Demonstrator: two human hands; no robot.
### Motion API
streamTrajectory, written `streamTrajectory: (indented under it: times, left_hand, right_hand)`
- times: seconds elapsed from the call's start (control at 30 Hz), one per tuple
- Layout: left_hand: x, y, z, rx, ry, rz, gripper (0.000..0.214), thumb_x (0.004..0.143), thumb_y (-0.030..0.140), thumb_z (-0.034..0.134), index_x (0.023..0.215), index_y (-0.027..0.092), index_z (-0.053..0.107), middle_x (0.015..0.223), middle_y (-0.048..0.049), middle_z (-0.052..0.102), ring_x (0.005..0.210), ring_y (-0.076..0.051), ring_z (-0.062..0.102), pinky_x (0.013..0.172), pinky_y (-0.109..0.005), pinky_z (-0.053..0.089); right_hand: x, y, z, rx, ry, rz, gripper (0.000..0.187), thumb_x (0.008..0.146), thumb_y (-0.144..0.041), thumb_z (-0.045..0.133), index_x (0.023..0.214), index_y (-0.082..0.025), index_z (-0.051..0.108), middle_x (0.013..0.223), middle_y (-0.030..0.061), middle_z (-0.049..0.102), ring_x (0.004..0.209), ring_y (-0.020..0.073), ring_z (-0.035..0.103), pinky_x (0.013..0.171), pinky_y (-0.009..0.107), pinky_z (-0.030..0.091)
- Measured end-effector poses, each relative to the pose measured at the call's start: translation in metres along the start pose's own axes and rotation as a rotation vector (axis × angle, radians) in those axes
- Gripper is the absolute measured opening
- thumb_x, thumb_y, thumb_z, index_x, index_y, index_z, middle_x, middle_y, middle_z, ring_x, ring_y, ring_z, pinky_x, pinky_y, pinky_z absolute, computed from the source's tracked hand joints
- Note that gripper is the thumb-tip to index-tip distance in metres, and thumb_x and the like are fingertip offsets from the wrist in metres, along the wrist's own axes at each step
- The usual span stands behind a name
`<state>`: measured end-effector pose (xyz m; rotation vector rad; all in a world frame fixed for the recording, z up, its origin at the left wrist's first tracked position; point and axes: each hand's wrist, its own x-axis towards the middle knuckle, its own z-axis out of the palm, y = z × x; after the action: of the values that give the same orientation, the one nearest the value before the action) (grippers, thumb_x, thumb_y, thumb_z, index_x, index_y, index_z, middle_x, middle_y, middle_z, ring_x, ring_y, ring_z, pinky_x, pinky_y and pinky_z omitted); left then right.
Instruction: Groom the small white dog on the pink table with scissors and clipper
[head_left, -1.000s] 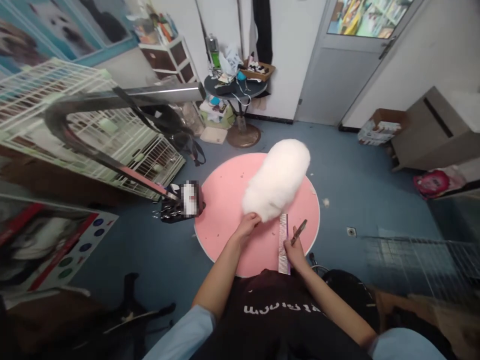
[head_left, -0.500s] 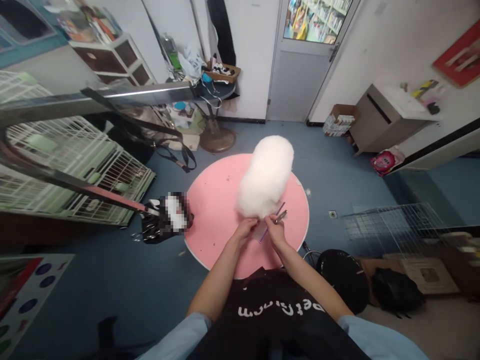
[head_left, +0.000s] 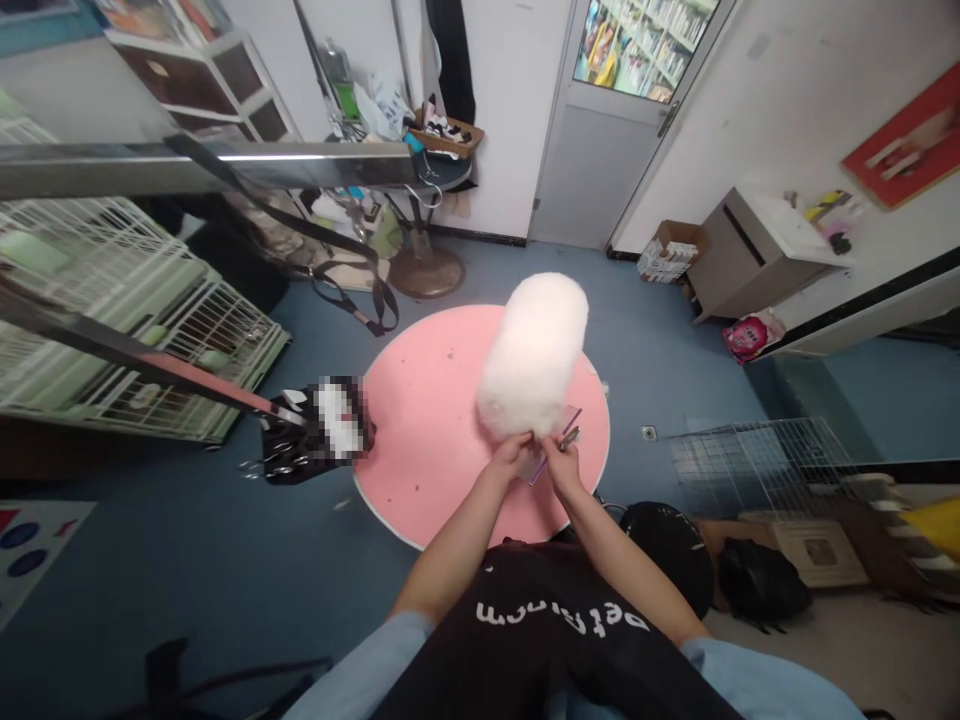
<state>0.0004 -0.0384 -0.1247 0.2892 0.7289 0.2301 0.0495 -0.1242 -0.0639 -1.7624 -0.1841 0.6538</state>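
A fluffy white dog (head_left: 534, 355) stands on a round pink grooming table (head_left: 427, 420), seen from above and behind. My left hand (head_left: 513, 456) is closed on the fur at its near end. My right hand (head_left: 564, 462) is right beside it, closed on a pale comb (head_left: 541, 462) and a pair of scissors (head_left: 569, 437) that stick out toward the right. Both hands nearly touch each other at the dog's rear.
A metal grooming arm (head_left: 225, 165) with a black strap (head_left: 352, 270) reaches over the table from the left. A tool pouch (head_left: 300, 450) hangs at the table's left edge. White wire cages (head_left: 127, 320) stand left, a wire pen (head_left: 750, 460) right, a black stool (head_left: 667, 550) beside me.
My right hand has come in from the table's near edge to the dog's rear with the comb and scissors. My head has turned right, shifting the view.
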Motion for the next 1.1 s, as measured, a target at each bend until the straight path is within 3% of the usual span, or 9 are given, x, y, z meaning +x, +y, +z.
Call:
streamTrajectory:
  times: [0.13, 0.33, 0.53, 0.67, 0.77, 0.93, 1.1]
  left_hand:
    - [0.010, -0.009, 0.014, -0.063, 0.118, 0.013, 0.004, 0.075, 0.009, 0.068, 0.075, 0.012, 0.065, 0.075, -0.0092, 0.068, 0.073, -0.018, 0.067, 0.075, -0.027, 0.053]
    - [0.008, -0.025, 0.034, -0.168, 0.295, 0.188, 0.012, 0.073, 0.004, 0.063, 0.079, 0.015, 0.064, 0.081, -0.0057, 0.069, 0.077, -0.014, 0.065, 0.073, -0.023, 0.048]
    - [0.001, -0.024, 0.066, -0.264, 0.298, 0.223, 0.019, 0.070, 0.008, 0.066, 0.087, 0.016, 0.067, 0.079, -0.0023, 0.069, 0.071, -0.011, 0.062, 0.063, -0.021, 0.041]
    - [0.005, -0.011, 0.087, -0.374, 0.237, 0.181, 0.011, 0.074, 0.010, 0.061, 0.083, 0.015, 0.066, 0.077, -0.0030, 0.069, 0.069, -0.012, 0.063, 0.066, -0.022, 0.045]
    - [0.011, -0.003, 0.096, -0.472, 0.218, 0.190, 0.005, 0.077, 0.011, 0.060, 0.077, 0.015, 0.063, 0.075, -0.0031, 0.067, 0.067, -0.012, 0.063, 0.070, -0.023, 0.048]
    - [0.022, 0.005, 0.105, -0.572, 0.270, 0.206, 0.010, 0.075, 0.007, 0.059, 0.070, 0.015, 0.055, 0.062, -0.0003, 0.057, 0.056, -0.012, 0.056, 0.061, -0.023, 0.045]
    - [0.020, 0.009, 0.108, -0.590, 0.363, 0.345, 0.011, 0.076, 0.008, 0.057, 0.071, 0.016, 0.052, 0.057, 0.0034, 0.051, 0.049, -0.007, 0.048, 0.052, -0.020, 0.038]
  right_hand:
    - [0.016, -0.013, -0.014, -0.064, -0.041, 0.017, 0.027, 0.060, -0.048, 0.062, 0.058, -0.023, 0.052, 0.060, 0.0002, 0.056, 0.067, 0.0183, 0.052, 0.066, 0.030, 0.044]
    - [0.053, -0.065, -0.032, -0.255, -0.227, -0.018, 0.019, 0.058, -0.036, 0.062, 0.056, -0.019, 0.054, 0.054, -0.0034, 0.051, 0.061, 0.0141, 0.046, 0.060, 0.027, 0.037]
    - [0.071, -0.102, -0.027, -0.349, -0.367, 0.044, 0.008, 0.057, -0.024, 0.059, 0.058, -0.018, 0.055, 0.051, -0.0051, 0.047, 0.053, 0.0096, 0.040, 0.050, 0.024, 0.029]
    - [0.078, -0.105, -0.030, -0.374, -0.386, 0.108, 0.009, 0.057, -0.023, 0.060, 0.057, -0.019, 0.052, 0.047, -0.0065, 0.044, 0.046, 0.0078, 0.035, 0.042, 0.023, 0.021]
    - [0.087, -0.100, -0.034, -0.401, -0.424, 0.114, 0.011, 0.057, -0.023, 0.062, 0.058, -0.019, 0.052, 0.048, -0.0049, 0.048, 0.045, 0.0087, 0.039, 0.041, 0.022, 0.024]
    - [0.103, -0.091, -0.037, -0.315, -0.528, 0.185, 0.015, 0.056, -0.025, 0.068, 0.060, -0.019, 0.055, 0.051, -0.0022, 0.053, 0.046, 0.0102, 0.045, 0.042, 0.022, 0.031]
    - [0.121, -0.094, -0.036, -0.305, -0.544, 0.151, 0.020, 0.060, -0.033, 0.069, 0.066, -0.019, 0.057, 0.052, -0.0026, 0.054, 0.046, 0.0106, 0.046, 0.042, 0.022, 0.030]
